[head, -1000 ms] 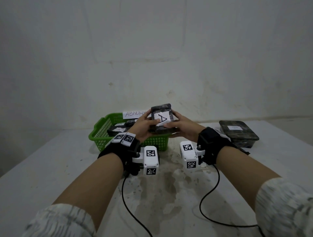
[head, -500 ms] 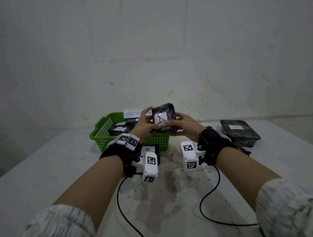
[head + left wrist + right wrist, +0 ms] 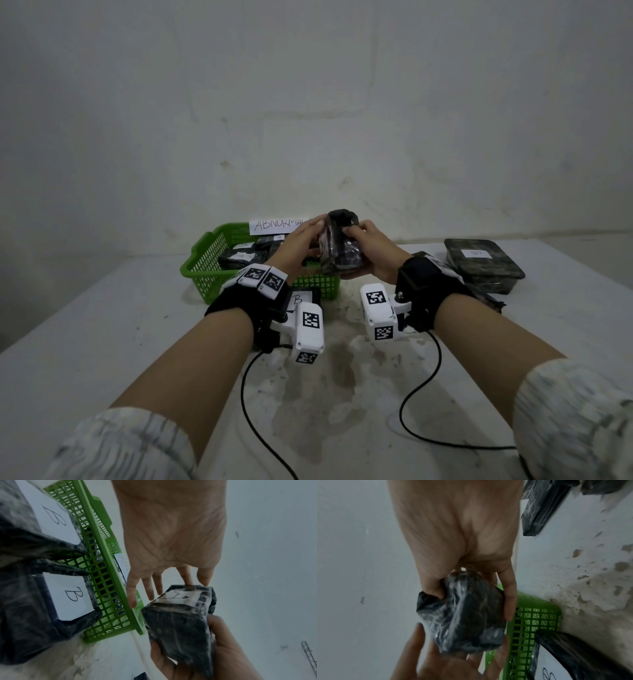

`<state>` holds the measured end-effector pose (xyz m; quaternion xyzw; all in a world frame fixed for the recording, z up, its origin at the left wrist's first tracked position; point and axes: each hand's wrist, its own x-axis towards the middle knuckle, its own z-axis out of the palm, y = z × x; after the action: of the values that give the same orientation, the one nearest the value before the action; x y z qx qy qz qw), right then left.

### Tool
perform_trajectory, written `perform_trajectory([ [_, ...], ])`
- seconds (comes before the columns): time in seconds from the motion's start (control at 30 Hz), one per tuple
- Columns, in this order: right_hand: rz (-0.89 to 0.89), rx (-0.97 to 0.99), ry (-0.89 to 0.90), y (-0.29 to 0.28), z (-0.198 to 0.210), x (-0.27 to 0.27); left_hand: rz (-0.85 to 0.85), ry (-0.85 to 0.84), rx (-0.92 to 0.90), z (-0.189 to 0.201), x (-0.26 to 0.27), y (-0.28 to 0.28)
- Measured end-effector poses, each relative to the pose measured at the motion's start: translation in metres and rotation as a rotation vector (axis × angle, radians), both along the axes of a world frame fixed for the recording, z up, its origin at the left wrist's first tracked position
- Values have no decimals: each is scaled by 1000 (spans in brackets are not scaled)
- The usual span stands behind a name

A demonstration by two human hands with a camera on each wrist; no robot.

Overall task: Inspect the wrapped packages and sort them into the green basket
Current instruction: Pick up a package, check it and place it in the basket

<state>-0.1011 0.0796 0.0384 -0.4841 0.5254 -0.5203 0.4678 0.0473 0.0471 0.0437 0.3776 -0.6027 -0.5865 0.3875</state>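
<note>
A black plastic-wrapped package (image 3: 339,245) is held up between both hands, above the front right part of the green basket (image 3: 202,270). It is gripped by the right hand (image 3: 371,253): in the right wrist view the thumb is seen pressed into one side of the wrap and the fingers (image 3: 508,597) are laid along the opposite side. The left hand (image 3: 294,246) is spread with straight fingers (image 3: 149,588); in the left wrist view two of its fingertips are seen touching the far end of the package, and the others stand off it. A white label (image 3: 178,595) with a hand-drawn mark is carried on the face of the package turned toward the left hand.

The basket is set toward the far edge of the tabletop (image 3: 102,342), left of the middle. Several more wrapped packages (image 3: 239,255) with white labels are held in it, and a paper sign (image 3: 279,225) lettered "ABNORMAL" is fixed at its far rim. Two wrapped packages labelled "B" (image 3: 68,596) are lying against the near wall of the basket, on the tabletop. A larger dark wrapped box (image 3: 483,265) with a white label is placed near the far right corner of the tabletop, well apart from the basket. Black cables (image 3: 421,435) are trailed from the wrist cameras across the stained near part of the tabletop.
</note>
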Motion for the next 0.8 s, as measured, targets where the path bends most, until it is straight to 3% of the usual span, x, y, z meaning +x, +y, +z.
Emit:
perform_trajectory([
  [0.17, -43, -23, 30, 0, 0, 9, 6, 4, -3, 4, -10, 3],
  [0.3, 22, -31, 18, 1, 7, 7, 109, 48, -27, 7, -12, -6],
  [0.37, 35, -53, 61, 1, 10, 4, 78, 71, 5, 10, -11, -6],
  [0.53, 33, -51, 76, 0, 7, 0, 16, -37, -28, 10, -16, -3],
  [0.67, 89, -48, -63, -2, 3, -1, 36, -21, 8, 12, -13, -3],
  [0.8, 29, -63, 26, -4, 3, 1, 113, -108, -87, 4, -10, -12],
])
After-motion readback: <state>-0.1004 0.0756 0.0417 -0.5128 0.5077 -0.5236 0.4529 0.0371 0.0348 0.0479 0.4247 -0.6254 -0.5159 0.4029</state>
